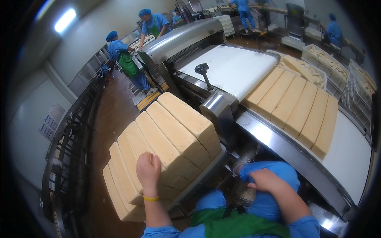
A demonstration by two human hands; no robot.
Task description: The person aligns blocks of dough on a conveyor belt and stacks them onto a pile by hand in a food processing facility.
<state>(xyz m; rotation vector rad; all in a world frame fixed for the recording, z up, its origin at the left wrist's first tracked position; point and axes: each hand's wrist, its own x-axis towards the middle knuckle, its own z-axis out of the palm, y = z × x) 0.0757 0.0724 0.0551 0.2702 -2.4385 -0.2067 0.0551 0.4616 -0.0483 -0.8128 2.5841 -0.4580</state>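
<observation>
My left hand (148,169), with a yellow band at the wrist, rests against a stack of long beige dough-like blocks (170,133). Its fingers are curled in, and no object shows in them. The blocks stand side by side in layers on a support (210,164) at my left. My right hand (265,179) lies on my blue-clad knee (287,174), fingers loosely bent and holding nothing. Ahead of that knee, more beige blocks (293,105) sit in a row on a white conveyor belt (345,158).
A machine with a metal hood (182,39), a white belt (230,69) and a black knob (202,69) stands ahead. Crates (327,63) of beige pieces are stacked right. Two people (127,53) work beyond the machine; others are farther back. Dark racks (71,158) line the left.
</observation>
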